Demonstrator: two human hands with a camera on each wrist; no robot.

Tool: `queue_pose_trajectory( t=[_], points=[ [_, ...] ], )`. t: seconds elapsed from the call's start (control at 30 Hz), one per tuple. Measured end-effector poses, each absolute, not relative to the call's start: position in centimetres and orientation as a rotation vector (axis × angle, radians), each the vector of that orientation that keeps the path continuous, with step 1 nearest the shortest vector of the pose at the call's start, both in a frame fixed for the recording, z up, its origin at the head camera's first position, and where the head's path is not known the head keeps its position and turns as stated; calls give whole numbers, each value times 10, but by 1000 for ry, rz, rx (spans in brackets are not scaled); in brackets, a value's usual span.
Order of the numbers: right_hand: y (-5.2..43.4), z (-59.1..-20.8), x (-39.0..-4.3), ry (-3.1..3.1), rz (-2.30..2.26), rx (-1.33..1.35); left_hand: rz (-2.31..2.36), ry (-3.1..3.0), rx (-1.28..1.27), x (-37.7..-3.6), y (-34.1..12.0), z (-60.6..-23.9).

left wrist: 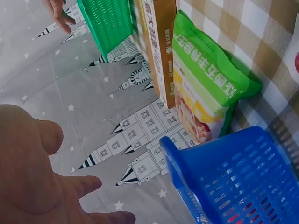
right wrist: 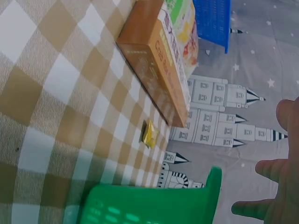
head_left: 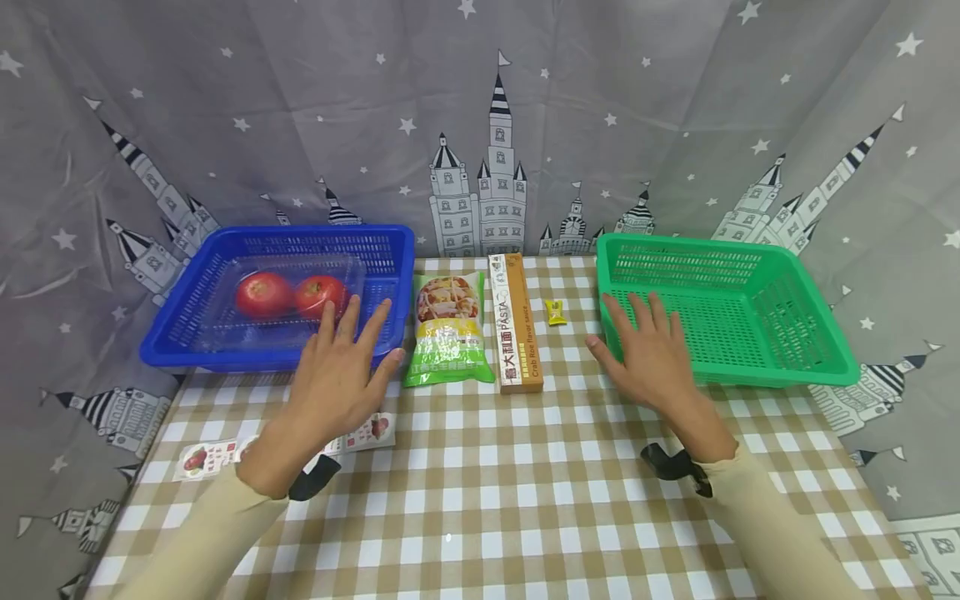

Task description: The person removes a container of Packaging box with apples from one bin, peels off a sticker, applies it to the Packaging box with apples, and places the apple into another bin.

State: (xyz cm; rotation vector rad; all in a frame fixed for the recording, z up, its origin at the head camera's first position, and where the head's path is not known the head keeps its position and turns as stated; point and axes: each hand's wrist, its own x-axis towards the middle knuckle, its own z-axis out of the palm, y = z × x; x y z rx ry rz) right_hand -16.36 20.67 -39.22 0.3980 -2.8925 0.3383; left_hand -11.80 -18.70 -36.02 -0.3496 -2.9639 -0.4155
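My left hand (head_left: 333, 383), fingers straight and spread, is over the front right part of the blue basket (head_left: 225, 360) and holds nothing. Two red apples (head_left: 264, 295) lie in a clear plastic container (head_left: 300, 265) inside that basket. My right hand (head_left: 652, 358) is spread too, with nothing in it, over the front left corner of the green basket (head_left: 720, 325). Between the baskets lie a green and white food bag (head_left: 450, 329), a long pasta box (head_left: 517, 325) and a small yellow packet (head_left: 555, 312). Whether either hand touches a rim I cannot tell.
A brown and white checked cloth (head_left: 480, 500) covers the table. Printed paper strips with red fruit pictures (head_left: 206, 458) lie at the front left, partly hidden under my left forearm. Behind the table hangs a grey curtain (head_left: 570, 108) with castles and stars.
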Motion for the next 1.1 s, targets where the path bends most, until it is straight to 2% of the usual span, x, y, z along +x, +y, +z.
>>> queue_pose_trajectory(
  t=[0.47,1.1],
  points=[
    [178,-402,-167,-2957,340,409,-445,-2921,-337,-103,-196,-372],
    [134,-404,-176,-2936,391,579,-578,-2638,-238,-91,-211,-393]
  ],
)
